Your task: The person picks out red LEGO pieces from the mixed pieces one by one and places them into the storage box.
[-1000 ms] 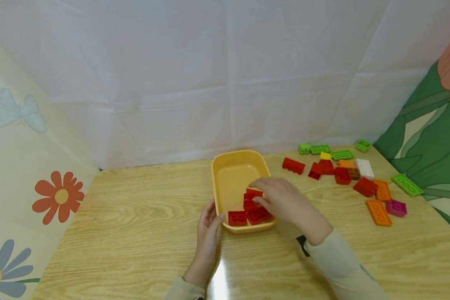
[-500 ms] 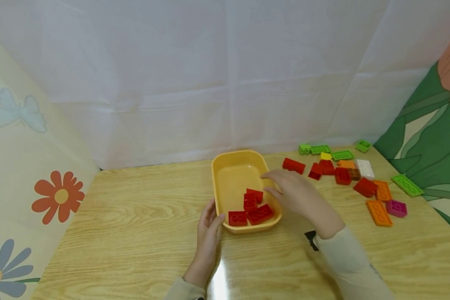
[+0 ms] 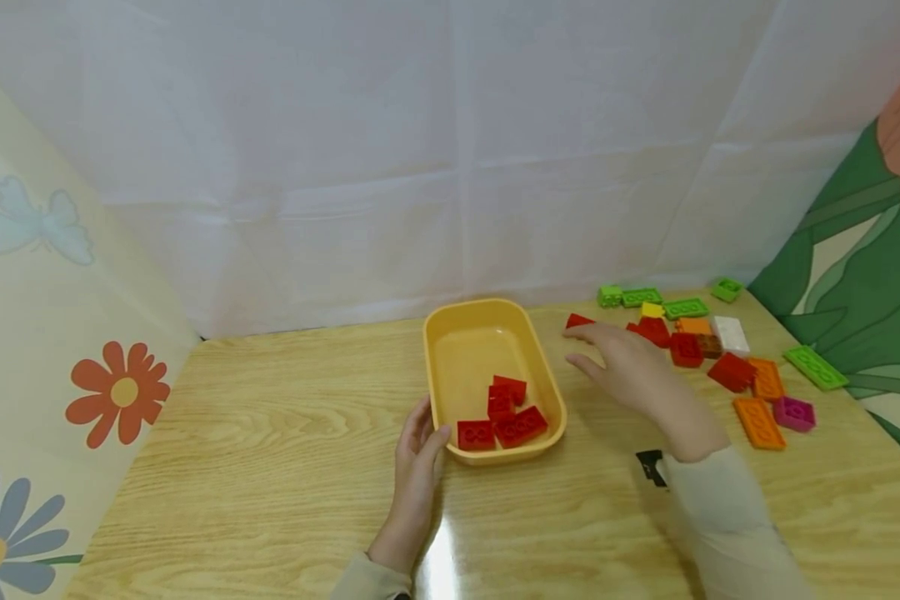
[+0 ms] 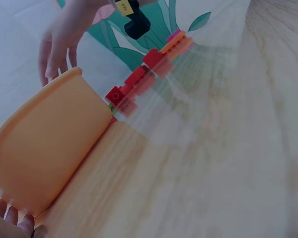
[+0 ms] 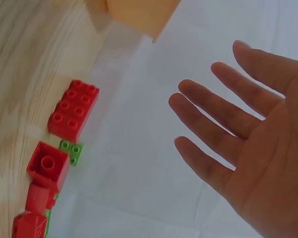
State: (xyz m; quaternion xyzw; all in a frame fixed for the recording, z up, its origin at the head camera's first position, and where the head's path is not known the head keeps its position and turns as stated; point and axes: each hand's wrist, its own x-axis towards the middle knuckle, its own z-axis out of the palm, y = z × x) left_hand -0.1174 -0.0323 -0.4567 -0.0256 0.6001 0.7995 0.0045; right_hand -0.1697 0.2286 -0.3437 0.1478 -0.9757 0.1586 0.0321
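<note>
Your right hand [image 3: 637,367] is hanging to the right of the yellow tub [image 3: 457,358]. It is holding nothing. In the right wrist view, its fingers are spreading wide apart and its palm is showing.

The long red brick [image 3: 578,320] is lying on the table [image 3: 285,442] just past those fingertips. From the middle of your right hand, it is sitting ahead and to the left. Your hand is hiding most of it in the head view. The right wrist view is showing it apart from your fingers, so you are not touching it.

That brick is resting between the tub and the scattered bricks [image 3: 686,350], nearer to the tub than they are. In the right wrist view, its long way is running from the tub end toward the other bricks. Its narrow way is going across that line. Its bumps are facing that camera.

Your left hand [image 3: 416,458] is gripping the tub at its near left corner. The thumb is pressing on the rim and the fingers are touching the outside. The tub is standing between this hand and the long brick, so your right hand is being the nearer one. Some red pieces [image 3: 501,403] are lying inside the tub, in its near half.
</note>
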